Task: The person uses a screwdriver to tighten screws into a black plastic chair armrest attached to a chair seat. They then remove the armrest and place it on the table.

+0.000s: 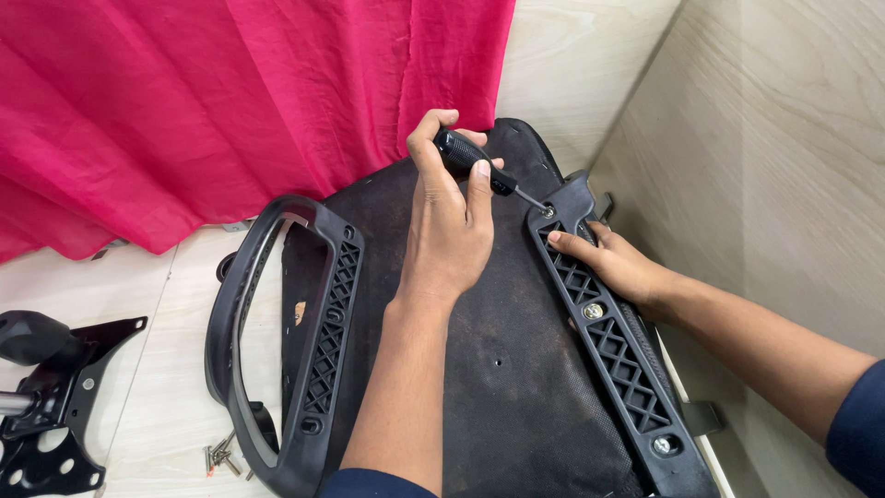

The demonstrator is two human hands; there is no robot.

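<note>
While the left hand [452,221] is wrapped closed around the black handle of a screwdriver [479,166], its tip is set at a slant into a screw [548,212] at the top end of the right armrest bracket [608,341], which lies along the right edge of an upturned black seat base [498,369]. The right hand [604,258] is laid on that bracket, fingers pressed flat rather than closed around anything. Because the shaft is angled, the tip could be judged liable to slip out of the screw head and strike the nearby fingertips, or the head could be stripped. A left armrest [286,341] is seen beside the base, loose screws [221,456] below it, a metal plate [55,406] at far left, and pink cloth [230,101] behind. No packages, labels or signs are seen.
</note>
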